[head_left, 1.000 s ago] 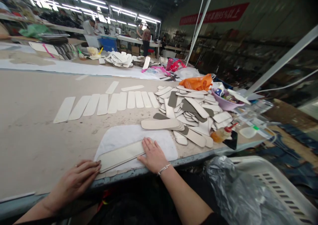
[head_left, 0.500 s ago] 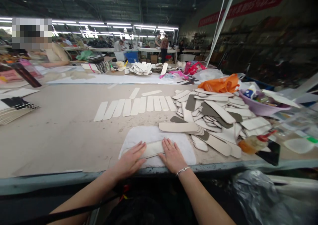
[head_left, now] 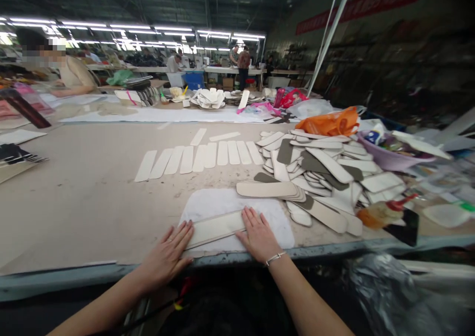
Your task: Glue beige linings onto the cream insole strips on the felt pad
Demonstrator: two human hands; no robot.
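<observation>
A long pale strip (head_left: 217, 228) lies on a white sheet (head_left: 211, 198) near the table's front edge, with a darker edge showing beneath it. Flat on the strip's left end rests my left hand (head_left: 168, 254), fingers stretched out. My right hand (head_left: 259, 232), with a bracelet at the wrist, presses its right end with spread fingers. Just behind the right hand is a fanned stack of beige strips (head_left: 265, 189). Farther back, several white pieces (head_left: 204, 157) stand side by side in a row, flat on the table.
A heap of white and grey pieces (head_left: 326, 163) covers the right side. Near it are a bottle with a red nozzle (head_left: 382, 213), an orange bag (head_left: 330, 122) and a purple basin (head_left: 397, 159). A person (head_left: 72, 73) sits at the back left.
My left hand has slid left and toward me along the strip, uncovering more of it. My right hand stays at the right end. The view has shifted slightly.
</observation>
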